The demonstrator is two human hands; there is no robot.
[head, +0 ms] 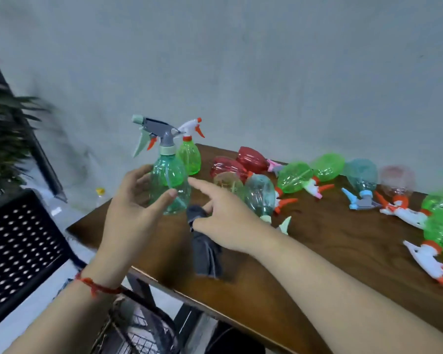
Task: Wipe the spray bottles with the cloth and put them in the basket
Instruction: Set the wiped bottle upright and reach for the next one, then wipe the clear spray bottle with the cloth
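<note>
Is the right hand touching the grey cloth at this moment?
Touching. The head view shows the right hand with its lower fingers curled round the top of the grey cloth.

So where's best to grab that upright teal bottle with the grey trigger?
Around the teal bottle's wide body, from the left, where the left hand is open beside it. It stands upright, and the right hand holds the grey cloth on its right.

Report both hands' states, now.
Left hand: open, fingers straight, at the teal bottle.
Right hand: pinches the cloth, index finger straight.
</note>
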